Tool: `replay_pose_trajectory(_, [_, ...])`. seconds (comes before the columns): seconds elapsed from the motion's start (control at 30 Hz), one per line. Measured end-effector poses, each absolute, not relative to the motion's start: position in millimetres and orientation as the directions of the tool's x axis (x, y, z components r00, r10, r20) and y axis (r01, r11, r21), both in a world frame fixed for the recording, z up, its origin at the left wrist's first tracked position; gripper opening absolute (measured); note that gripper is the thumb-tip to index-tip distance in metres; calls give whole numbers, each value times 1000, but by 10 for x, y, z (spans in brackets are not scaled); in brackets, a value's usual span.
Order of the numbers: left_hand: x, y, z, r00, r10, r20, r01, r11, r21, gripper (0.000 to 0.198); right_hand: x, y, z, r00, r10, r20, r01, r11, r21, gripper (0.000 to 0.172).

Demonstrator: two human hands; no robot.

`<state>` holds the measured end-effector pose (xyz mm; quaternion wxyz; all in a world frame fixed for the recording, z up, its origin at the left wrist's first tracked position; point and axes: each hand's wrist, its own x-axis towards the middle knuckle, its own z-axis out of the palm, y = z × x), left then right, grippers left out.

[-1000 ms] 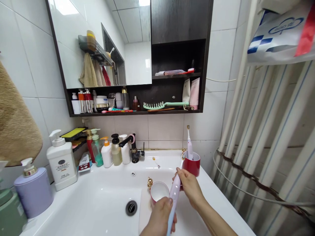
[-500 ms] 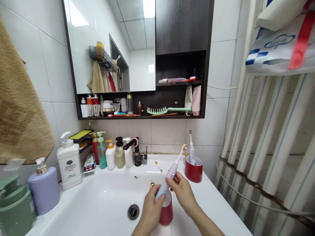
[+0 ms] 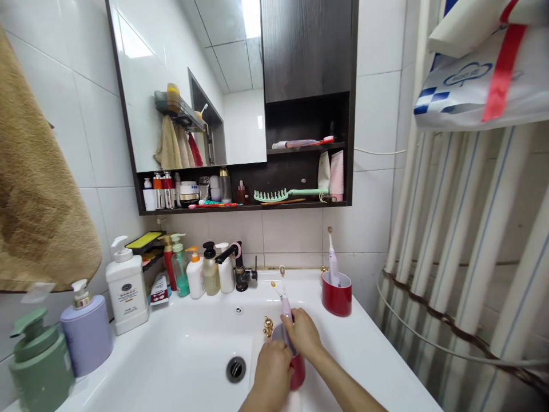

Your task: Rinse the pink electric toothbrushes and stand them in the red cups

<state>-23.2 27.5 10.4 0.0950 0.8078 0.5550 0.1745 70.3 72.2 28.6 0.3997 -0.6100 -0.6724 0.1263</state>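
Note:
My left hand (image 3: 271, 372) is wrapped round a red cup (image 3: 295, 373) standing on the right rim of the white sink (image 3: 184, 355). My right hand (image 3: 303, 333) grips a pink electric toothbrush (image 3: 285, 303), which stands nearly upright with its lower end inside that cup and its brush head up. A gold knob (image 3: 268, 327) shows just left of the cup. Farther back on the rim a second red cup (image 3: 337, 294) holds another electric toothbrush (image 3: 331, 260).
Black tap (image 3: 237, 266) and several pump bottles (image 3: 197, 273) line the back of the sink; white bottle (image 3: 127, 294), purple dispenser (image 3: 86, 332) and green dispenser (image 3: 40, 360) stand left. Brown towel (image 3: 38, 194) hangs left. Mirror cabinet shelf (image 3: 240, 206) above. Striped curtain (image 3: 472, 257) right.
The toothbrush went from slanting across both hands to nearly upright in the red cup. My left hand moved from the brush handle onto the cup; my right hand lowered with the brush.

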Motion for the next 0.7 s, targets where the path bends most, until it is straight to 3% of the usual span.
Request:
replay_pose_trajectory(0.13, [-155,375,310,368,903,221,848,-423,318,23,900,738,427,77,912,404,704,237,-669,28])
replay_pose_trajectory(0.23, [-43,549,550,392,872,292,831,-472,293,23,1073,687,501,125,875,468,606,306,-734,40])
replay_pose_trajectory(0.33, [101,765,763,398,852,339,831,-492,259,19,1193,641,508,153,855,496,501,366,-784,41])
replay_pose_trajectory(0.53, [343,1139,916,390,862,324,862,-466,200,14,1229,805,454,143,891,431,424,338,-840,47])
replay_pose_trajectory(0.7, [477,1388,867,410,864,291,865,-470,177,28,1257,1034,433,191,900,393,435,281,-856,50])
